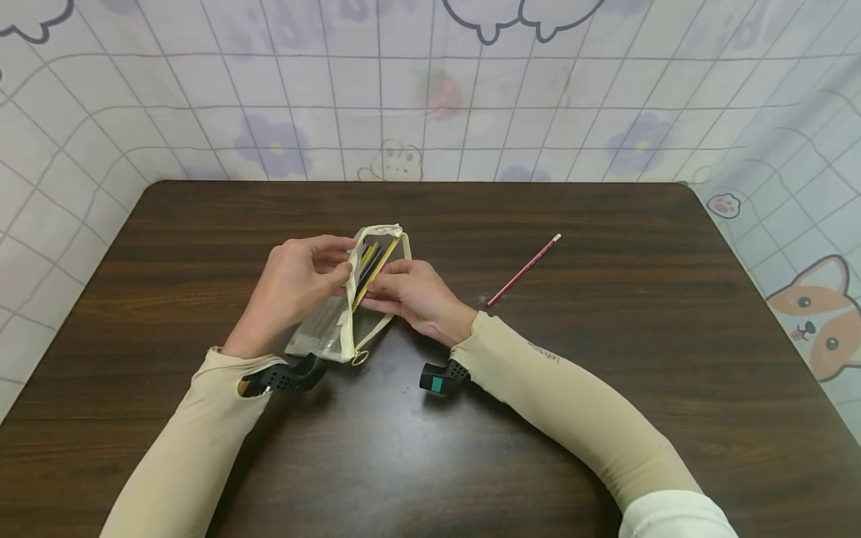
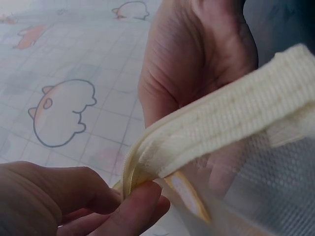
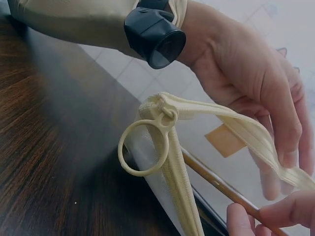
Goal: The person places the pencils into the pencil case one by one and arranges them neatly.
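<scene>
A see-through pencil case [image 1: 319, 332] with cream zipper edging stands on the table with its mouth spread. My left hand [image 1: 289, 284] pinches the zipper edge on its left side; the left wrist view shows thumb and fingers on that cream edging [image 2: 231, 115]. At the opening, my right hand [image 1: 424, 299] pinches a yellow pencil [image 3: 211, 177] between thumb and fingers. Several yellow and dark pencils or pens [image 1: 369, 258] lie inside the case. A cream ring pull [image 3: 120, 152] hangs from the zipper's near end. Part of my right fingers is hidden behind the pencil and edging.
A red pencil [image 1: 525, 270] with a white eraser end lies on the dark wooden table [image 1: 605, 359], right of my right hand. Behind the table's far edge hangs a patterned white curtain-like backdrop [image 1: 538, 90]. Black cameras [image 1: 440, 378] are strapped at both wrists.
</scene>
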`<act>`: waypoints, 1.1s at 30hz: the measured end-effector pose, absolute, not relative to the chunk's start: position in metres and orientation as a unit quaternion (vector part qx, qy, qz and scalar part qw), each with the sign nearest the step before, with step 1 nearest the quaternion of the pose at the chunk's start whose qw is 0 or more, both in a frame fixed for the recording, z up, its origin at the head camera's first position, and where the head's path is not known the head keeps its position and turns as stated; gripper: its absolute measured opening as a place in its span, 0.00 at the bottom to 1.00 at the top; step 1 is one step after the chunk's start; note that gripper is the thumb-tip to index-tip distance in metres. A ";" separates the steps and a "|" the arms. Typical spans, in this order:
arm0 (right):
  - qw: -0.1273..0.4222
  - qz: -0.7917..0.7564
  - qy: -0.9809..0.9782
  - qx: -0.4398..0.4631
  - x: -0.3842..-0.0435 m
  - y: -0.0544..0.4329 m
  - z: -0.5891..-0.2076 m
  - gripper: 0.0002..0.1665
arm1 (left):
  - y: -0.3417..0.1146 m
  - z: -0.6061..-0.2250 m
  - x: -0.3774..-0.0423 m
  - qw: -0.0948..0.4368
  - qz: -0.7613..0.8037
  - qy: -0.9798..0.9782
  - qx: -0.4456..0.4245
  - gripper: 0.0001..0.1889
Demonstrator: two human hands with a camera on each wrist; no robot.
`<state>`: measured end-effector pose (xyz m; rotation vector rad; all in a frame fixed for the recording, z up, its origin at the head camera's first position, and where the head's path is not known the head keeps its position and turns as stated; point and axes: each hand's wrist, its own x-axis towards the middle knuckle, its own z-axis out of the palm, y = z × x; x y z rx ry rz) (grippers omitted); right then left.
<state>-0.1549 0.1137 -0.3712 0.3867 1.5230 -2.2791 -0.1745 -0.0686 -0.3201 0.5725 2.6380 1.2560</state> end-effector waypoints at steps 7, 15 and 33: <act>0.207 -0.798 0.553 0.122 -0.157 0.111 -0.369 0.11 | -0.069 -0.317 -0.173 0.083 0.417 0.885 0.190 0.18; 0.216 -0.785 0.566 0.127 -0.159 0.114 -0.366 0.08 | -0.071 -0.316 -0.174 0.084 0.408 0.889 0.193 0.18; 0.127 -0.760 0.633 0.067 -0.154 0.175 -0.351 0.02 | -0.071 -0.313 -0.173 0.081 0.429 0.878 0.193 0.17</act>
